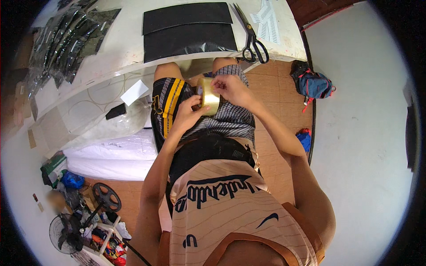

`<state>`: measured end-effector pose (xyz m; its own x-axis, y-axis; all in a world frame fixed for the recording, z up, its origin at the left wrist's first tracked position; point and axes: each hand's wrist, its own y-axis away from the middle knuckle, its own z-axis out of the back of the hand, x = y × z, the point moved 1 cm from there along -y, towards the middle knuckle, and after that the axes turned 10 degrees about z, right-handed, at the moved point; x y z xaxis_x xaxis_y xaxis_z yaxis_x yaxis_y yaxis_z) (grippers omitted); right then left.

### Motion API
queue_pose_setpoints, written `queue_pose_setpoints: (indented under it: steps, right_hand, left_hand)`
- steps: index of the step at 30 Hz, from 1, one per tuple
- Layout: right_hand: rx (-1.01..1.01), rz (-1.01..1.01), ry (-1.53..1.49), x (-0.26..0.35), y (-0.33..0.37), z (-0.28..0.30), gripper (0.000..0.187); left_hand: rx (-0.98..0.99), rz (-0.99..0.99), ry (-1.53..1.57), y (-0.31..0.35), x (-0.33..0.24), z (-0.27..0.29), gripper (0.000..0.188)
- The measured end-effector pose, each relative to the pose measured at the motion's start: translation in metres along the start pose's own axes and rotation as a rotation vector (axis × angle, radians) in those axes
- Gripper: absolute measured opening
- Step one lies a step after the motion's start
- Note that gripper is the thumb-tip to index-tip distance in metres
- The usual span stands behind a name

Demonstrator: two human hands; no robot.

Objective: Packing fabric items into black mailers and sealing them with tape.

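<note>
Above my lap I hold a wide roll of clear yellowish packing tape (210, 98). My left hand (191, 113) grips its lower left side, thumb along the bottom and fingers at the core. At the upper right of the roll, my right hand (230, 90) has its fingers pinched together against the tape's surface; whether a tape end is between them is too small to tell. Beyond my knees, a black plastic mailer bag (188, 37) lies flat on the white table (126, 44), its upper part folded over. Black-handled scissors (251, 40) rest to its right, blades pointing away.
Several plastic-wrapped dark packets (73, 40) are piled at the table's far left. Printed paper strips (267, 24) lie beyond the scissors. Below the table edge are a white card (134, 92) and a black phone-like object (116, 111). A backpack (314, 84) sits on the floor by the right wall.
</note>
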<state>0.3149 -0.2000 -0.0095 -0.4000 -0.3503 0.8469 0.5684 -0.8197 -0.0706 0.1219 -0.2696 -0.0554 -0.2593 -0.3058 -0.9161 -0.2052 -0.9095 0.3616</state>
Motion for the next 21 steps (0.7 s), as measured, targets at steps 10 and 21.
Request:
queue_pose_setpoints:
  steps: [10, 21]
  right_hand:
    - [-0.297, 0.270, 0.486, 0.029, -0.007, 0.018, 0.017]
    - [-0.135, 0.097, 0.185, -0.005, 0.003, -0.007, 0.026]
  left_hand:
    - [-0.085, 0.198, 0.263, -0.004, 0.002, 0.002, 0.036]
    - [-0.062, 0.116, 0.194, -0.003, 0.003, 0.002, 0.039]
